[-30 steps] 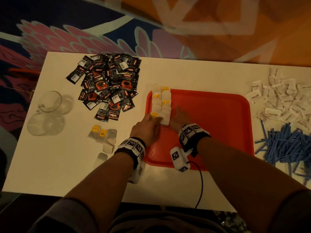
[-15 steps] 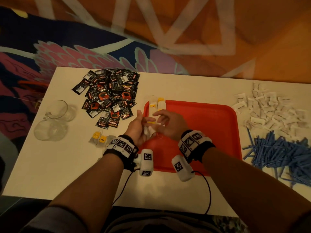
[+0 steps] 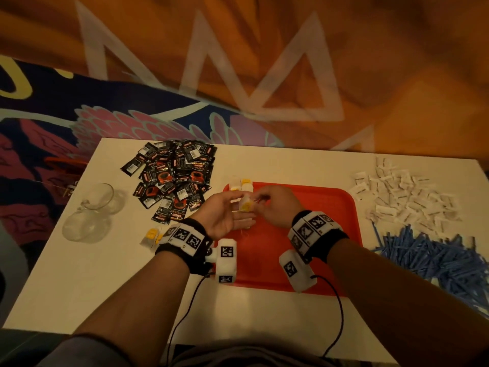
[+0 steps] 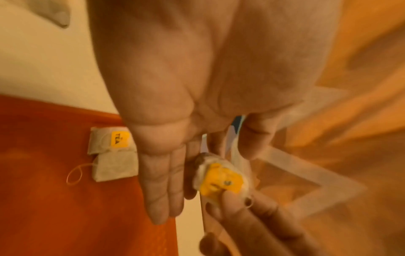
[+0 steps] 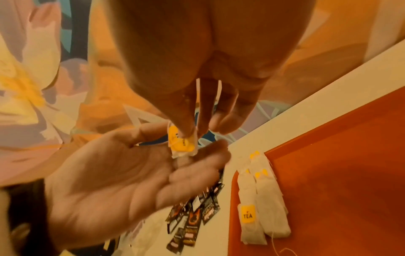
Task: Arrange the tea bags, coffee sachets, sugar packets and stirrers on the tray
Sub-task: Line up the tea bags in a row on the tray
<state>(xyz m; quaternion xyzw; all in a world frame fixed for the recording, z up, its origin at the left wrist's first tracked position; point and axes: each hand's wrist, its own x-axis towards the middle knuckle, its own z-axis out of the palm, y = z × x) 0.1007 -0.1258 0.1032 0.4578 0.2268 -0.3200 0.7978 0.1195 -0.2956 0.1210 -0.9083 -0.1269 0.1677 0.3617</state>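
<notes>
Two clear glass cups [image 3: 87,213] lie on the white table [image 3: 79,287], over a patterned floor [image 3: 264,62]

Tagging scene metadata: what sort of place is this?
Probably a hotel or café hospitality setup: a white table on bold patterned carpet, with bulk coffee sachets, sugar packets and a red tray.
</notes>
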